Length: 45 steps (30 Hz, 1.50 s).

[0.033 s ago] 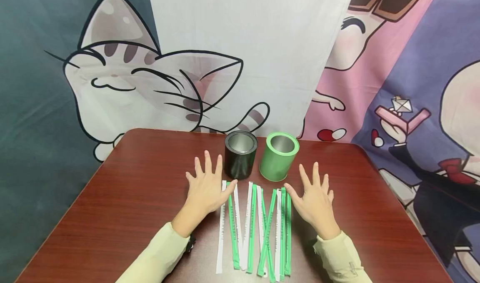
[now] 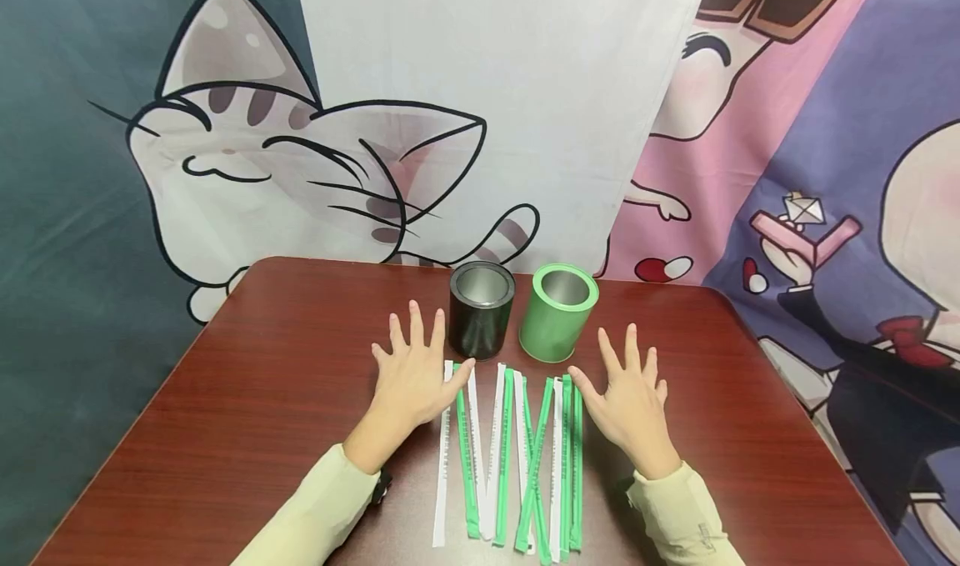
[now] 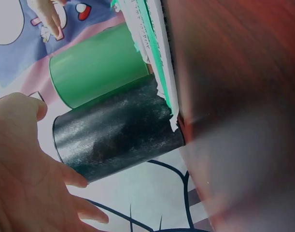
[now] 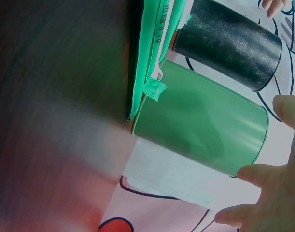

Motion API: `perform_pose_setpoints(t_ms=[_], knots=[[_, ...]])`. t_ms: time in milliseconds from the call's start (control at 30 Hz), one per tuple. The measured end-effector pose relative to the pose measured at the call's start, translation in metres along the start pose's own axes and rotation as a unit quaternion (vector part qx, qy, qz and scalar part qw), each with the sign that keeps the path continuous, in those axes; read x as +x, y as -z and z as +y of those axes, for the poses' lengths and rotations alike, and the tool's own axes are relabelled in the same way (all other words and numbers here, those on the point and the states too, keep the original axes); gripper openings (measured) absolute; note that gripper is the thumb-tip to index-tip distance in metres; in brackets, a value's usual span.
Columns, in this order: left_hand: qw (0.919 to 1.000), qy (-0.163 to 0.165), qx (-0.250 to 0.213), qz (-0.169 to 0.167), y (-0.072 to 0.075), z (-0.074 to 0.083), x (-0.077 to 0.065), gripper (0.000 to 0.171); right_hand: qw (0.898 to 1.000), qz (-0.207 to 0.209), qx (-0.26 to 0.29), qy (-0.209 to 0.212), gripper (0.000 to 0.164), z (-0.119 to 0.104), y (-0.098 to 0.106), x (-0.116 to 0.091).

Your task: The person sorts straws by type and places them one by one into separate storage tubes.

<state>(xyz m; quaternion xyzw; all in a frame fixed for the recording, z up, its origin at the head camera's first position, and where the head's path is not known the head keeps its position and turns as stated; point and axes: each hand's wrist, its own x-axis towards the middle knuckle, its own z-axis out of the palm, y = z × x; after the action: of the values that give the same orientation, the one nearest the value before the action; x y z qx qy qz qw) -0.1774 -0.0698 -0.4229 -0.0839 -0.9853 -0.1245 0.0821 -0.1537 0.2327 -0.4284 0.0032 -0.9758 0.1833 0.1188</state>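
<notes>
Head view puts my left hand and right hand over the glossy red-brown wooden table, fingers spread and straight, palms down, holding nothing; both wrist views show them raised off the surface. Between them, on the near side, lies a row of long, slim white paper-wrapped sticks and green paper-wrapped sticks, probably straws, all pointing roughly away from me, with two green ones crossing. Beyond their far ends stand a black, hollow cylindrical can and, just beside it on the right, a green, hollow cylindrical can, both upright. I judge the sticks very light, fairly stiff along their length but easy to crush or bend, their wrappers soft and a little slick. A gentle thumb-and-finger pinch around the middle should suit each one, since the flat, crimped ends may fold or tear. Where they touch or cross, a neighbour could drag along, so the crossing green one looks easiest from on top. The cans seem rigid, likely metal, with smooth walls best gripped around the side.
</notes>
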Motion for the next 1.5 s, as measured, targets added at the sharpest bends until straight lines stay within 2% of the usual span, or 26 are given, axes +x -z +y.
perform_pose_setpoints(t_ms=[500,733,1100,1200,1367,1500], knots=[[0.9999,-0.004,-0.015,-0.006,-0.003,0.005,0.010,0.091,1.000,0.002,-0.002,-0.005,0.079,0.005,0.000,-0.002],[0.9990,-0.010,-0.044,0.003,0.001,0.007,0.021,0.090,1.000,0.002,-0.009,-0.002,0.078,0.005,0.000,-0.003],[0.9962,-0.006,-0.087,-0.009,0.012,0.015,0.044,0.088,1.000,0.016,-0.008,0.002,0.071,0.004,-0.005,-0.008],[0.9891,0.003,-0.147,-0.008,0.015,0.018,0.052,0.086,1.000,0.020,0.001,-0.002,0.069,0.003,-0.006,-0.009],[0.9621,0.032,-0.271,0.007,0.016,0.025,0.060,0.088,0.999,0.003,0.018,-0.026,0.068,0.002,-0.009,-0.010],[0.9475,0.055,-0.312,0.043,0.013,0.027,0.065,0.088,0.999,-0.013,0.028,-0.045,0.069,0.001,-0.011,-0.011]])
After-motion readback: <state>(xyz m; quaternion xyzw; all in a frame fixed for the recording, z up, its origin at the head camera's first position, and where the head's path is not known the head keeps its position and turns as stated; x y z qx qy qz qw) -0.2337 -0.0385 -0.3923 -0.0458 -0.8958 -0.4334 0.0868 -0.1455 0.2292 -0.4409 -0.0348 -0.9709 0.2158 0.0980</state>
